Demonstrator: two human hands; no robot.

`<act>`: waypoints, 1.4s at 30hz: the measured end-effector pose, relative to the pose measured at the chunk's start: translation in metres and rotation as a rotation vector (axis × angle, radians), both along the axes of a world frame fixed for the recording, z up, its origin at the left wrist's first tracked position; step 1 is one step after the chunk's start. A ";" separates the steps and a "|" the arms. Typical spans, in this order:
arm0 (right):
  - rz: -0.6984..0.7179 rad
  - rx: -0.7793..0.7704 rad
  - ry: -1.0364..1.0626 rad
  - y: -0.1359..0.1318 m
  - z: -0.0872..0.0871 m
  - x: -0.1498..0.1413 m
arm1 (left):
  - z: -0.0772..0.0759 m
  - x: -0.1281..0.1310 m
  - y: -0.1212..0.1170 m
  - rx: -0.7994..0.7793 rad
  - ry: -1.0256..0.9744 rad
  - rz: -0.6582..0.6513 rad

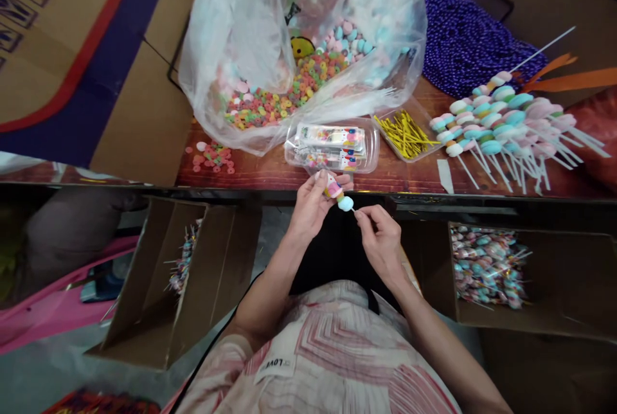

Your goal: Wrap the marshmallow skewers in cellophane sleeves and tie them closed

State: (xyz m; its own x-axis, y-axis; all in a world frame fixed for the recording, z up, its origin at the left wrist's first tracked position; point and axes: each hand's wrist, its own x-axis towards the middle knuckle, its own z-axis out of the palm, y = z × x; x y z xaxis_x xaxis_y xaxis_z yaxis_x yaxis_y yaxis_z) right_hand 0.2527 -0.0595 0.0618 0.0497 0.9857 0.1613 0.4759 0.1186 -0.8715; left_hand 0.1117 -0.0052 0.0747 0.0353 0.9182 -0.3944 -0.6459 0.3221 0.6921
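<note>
A candy skewer [345, 203] hangs between my hands just in front of the table edge, a pale blue piece showing near its stick. My left hand [311, 205] is closed around its upper end, where a small printed wrapper [332, 186] covers the candy; how far the wrapper reaches is hard to make out. With thumb and fingertips, my right hand [378, 234] pinches the thin white stick. Beyond my hands, a clear plastic tray [372, 157] holds printed wrappers [330, 137]. To its right lies a container of gold twist ties [405, 134].
Behind the tray sits a large plastic bag [207, 92] of colourful candies. Several unwrapped skewers [501, 118] are piled at right, near purple cord [463, 35]. Loose gummy rings [212, 158] lie at left. Open cardboard boxes [144, 285] with wrapped skewers [489, 266] flank me below.
</note>
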 end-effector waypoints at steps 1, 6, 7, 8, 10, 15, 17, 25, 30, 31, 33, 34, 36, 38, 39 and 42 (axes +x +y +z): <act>-0.003 -0.007 0.005 -0.001 -0.001 0.001 | 0.000 0.001 0.000 0.002 -0.001 -0.006; -0.017 0.003 0.038 0.002 -0.004 -0.011 | -0.003 0.017 -0.010 0.014 -0.050 -0.022; -0.022 0.008 0.051 0.004 -0.004 -0.014 | -0.004 0.020 -0.012 0.005 -0.052 -0.030; -0.029 0.008 0.070 0.006 -0.004 -0.018 | -0.004 0.023 -0.014 -0.010 -0.050 -0.035; -0.047 -0.014 0.130 0.010 -0.004 -0.022 | -0.004 0.025 -0.017 -0.043 -0.042 -0.036; -0.007 -0.165 0.257 0.007 -0.002 -0.015 | -0.003 0.014 -0.015 -0.026 -0.050 -0.080; 0.059 -0.271 0.293 0.000 -0.001 -0.008 | -0.004 0.009 -0.012 0.006 -0.031 -0.067; 0.047 -0.406 0.550 -0.003 -0.006 -0.014 | -0.013 0.018 -0.021 0.066 0.020 -0.058; 0.033 -0.438 0.638 0.004 -0.004 -0.028 | -0.013 0.016 -0.025 0.131 0.144 -0.025; 0.039 -0.436 0.642 0.005 -0.004 -0.029 | -0.014 0.015 -0.026 0.132 0.145 -0.023; 0.060 -0.412 0.628 0.006 -0.004 -0.032 | -0.015 0.014 -0.028 0.133 0.136 -0.008; 0.068 -0.396 0.621 0.007 -0.003 -0.033 | -0.016 0.014 -0.029 0.136 0.141 -0.004; 0.054 -0.387 0.669 0.010 0.001 -0.036 | -0.016 0.014 -0.032 0.150 0.159 -0.027; 0.040 -0.439 0.834 0.013 0.006 -0.039 | -0.013 0.011 -0.032 0.173 0.133 -0.084; 0.050 -0.481 0.930 0.014 0.008 -0.040 | -0.010 0.008 -0.032 0.186 0.095 -0.120; 0.206 -0.617 1.008 0.018 0.017 -0.034 | 0.001 -0.002 -0.027 0.228 -0.034 -0.217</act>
State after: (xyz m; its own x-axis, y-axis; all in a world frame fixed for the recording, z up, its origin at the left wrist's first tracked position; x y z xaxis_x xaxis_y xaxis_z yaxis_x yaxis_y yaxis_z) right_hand 0.2182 -0.0415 0.0788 -0.2852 0.8876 -0.3617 -0.4326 -0.4560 -0.7778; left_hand 0.1094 -0.0326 0.0753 0.2494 0.9525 -0.1748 -0.6030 0.2940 0.7416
